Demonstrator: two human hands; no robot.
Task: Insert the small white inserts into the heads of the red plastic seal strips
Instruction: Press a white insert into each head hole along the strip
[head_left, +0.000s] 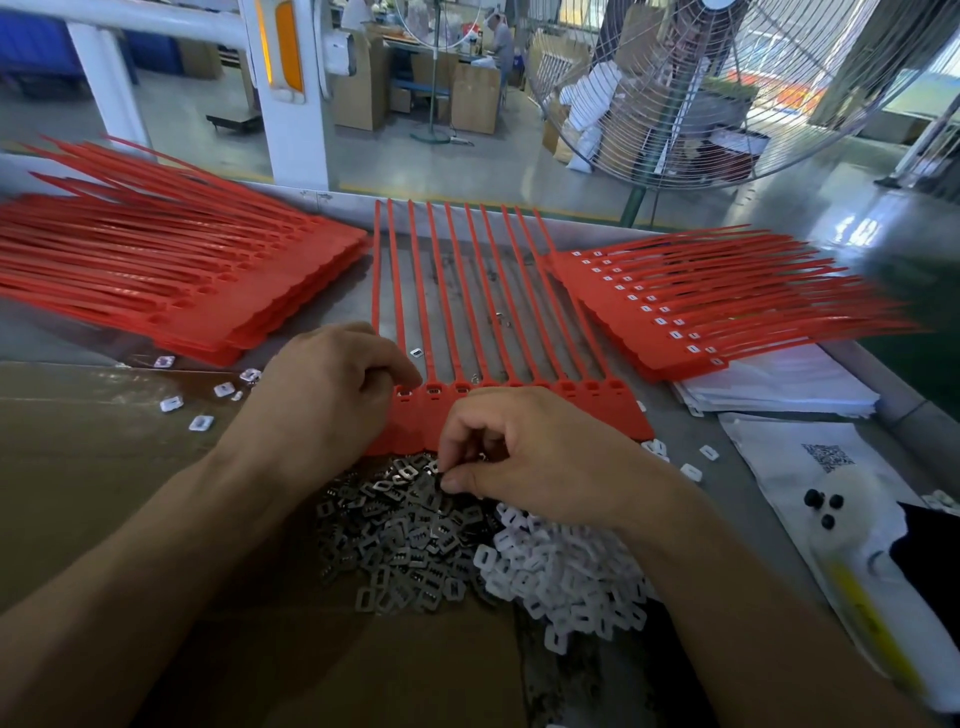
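Note:
A joined row of red seal strips (582, 405) lies in front of me, heads near, tails pointing away. My left hand (332, 384) rests on the left end of the row, fingertips pressing at the leftmost head. My right hand (530, 457) hovers at the near edge of the heads, thumb and forefinger pinched over the pile of grey metal clips (400, 540); whether a clip is between them I cannot tell. A heap of small white inserts (566, 577) lies to the right of the metal pile.
A stack of red strips (171, 270) lies at the left. A second stack with white inserts fitted (691, 306) sits at the right. Loose inserts (171, 402) dot the cardboard sheet (93, 457). White bags (779, 384) and papers lie right; a large fan (717, 88) stands behind.

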